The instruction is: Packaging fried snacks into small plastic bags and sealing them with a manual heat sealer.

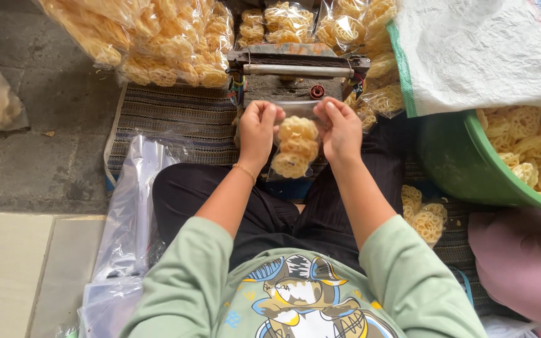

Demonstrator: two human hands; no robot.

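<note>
Left hand (259, 128) and right hand (339, 128) both pinched shut on top edge of small clear bag (295, 147) of lattice crackers, held between hands just short of heat sealer (298, 69).

Risk: grip slips, bag tips, crackers spill onto lap; fingertips close to sealer bar, likely hot.

Around: filled bags (158, 37) beyond sealer; green tub (458, 163) of crackers right of right hand; empty plastic bags (133, 206) left of left hand. Nothing blocks path to sealer.

The left hand (258, 128) and the right hand (340, 130) pinch the top of a small clear bag (294, 147) filled with yellow lattice crackers. Just behind it stands a metal sealing machine (297, 72). A green tub (449, 163) of crackers sits to the right.
</note>
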